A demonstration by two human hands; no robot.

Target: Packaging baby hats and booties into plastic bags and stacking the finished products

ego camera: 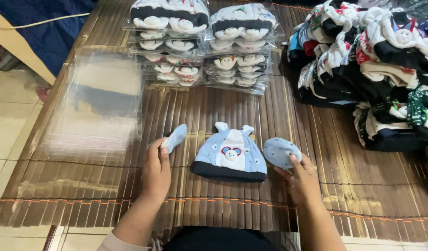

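Between my hands lies a light blue baby hat [229, 155] with a dark band at its brim, two little ears on top and a small bear face on the front, flat on the brown slatted bamboo mat [344, 176] that covers the floor. My left hand [156, 169] pinches a small blue mitten [175, 137] by its lower end, lifted just left of the hat. My right hand [301, 179] holds the other blue mitten [280, 152] with fingertips on its edge, just right of the hat. To the left, a sheaf of clear plastic bags [100, 104] lies spread on the mat. Beyond the hat stand stacks of bagged hat sets [204, 44]. At far right is a heap of loose baby clothes [372, 69]. Pale floor tiles [9, 121] show beside the mat.
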